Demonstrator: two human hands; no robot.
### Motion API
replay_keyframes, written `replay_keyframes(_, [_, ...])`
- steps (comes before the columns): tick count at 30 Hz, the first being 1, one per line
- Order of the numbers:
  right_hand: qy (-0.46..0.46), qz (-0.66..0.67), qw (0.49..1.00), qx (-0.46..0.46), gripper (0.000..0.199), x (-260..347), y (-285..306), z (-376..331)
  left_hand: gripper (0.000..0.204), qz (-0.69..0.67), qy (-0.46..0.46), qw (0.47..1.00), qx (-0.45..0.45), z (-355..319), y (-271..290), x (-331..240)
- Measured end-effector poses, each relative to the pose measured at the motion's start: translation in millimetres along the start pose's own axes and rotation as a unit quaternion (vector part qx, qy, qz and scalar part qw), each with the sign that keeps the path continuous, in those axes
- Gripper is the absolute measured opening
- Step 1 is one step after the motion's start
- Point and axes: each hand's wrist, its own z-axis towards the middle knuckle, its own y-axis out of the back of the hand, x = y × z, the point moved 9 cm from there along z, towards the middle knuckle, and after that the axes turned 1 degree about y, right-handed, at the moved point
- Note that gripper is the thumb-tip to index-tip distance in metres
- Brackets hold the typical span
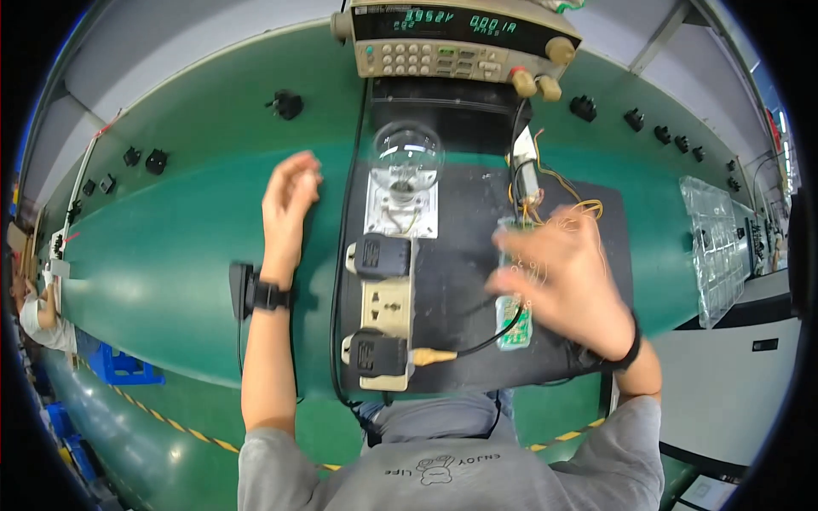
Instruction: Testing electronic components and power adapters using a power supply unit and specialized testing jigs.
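Note:
Loosely bent, the fingers of my left hand [292,192] hold nothing visible above the green surface. Farther off from that hand is a black plug adapter [288,104], smeared by motion. Somewhat blurred, my right hand [567,277] has its thumb and fingers apart over a green circuit board [514,322], partly covering it. I see nothing between them. Between my hands lies a beige socket strip [385,305] with a black adapter [381,256] plugged into its far end and another black adapter [377,353] at its near end. A yellowish connector [433,356] on a black cable meets the near adapter.
A clear glass bulb [408,157] stands on a white base [426,223] beyond the strip. A bench instrument [464,43] with a lit display stands at the back. Yellow wires [588,206] loop beyond my right hand. Several black adapters and a clear compartment tray [714,251] lie right.

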Motion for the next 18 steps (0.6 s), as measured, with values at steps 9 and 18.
replay_keyframes(9, [-0.174,-0.112,0.970,-0.127,0.077,-372,28,24,0.054,0.229,-0.035,0.908,0.350,-58,-97,-59])
replay_keyframes(18, [-0.309,-0.082,0.947,-0.043,0.071,-345,8,25,0.046,0.250,-0.107,0.915,0.298,-57,-92,-77])
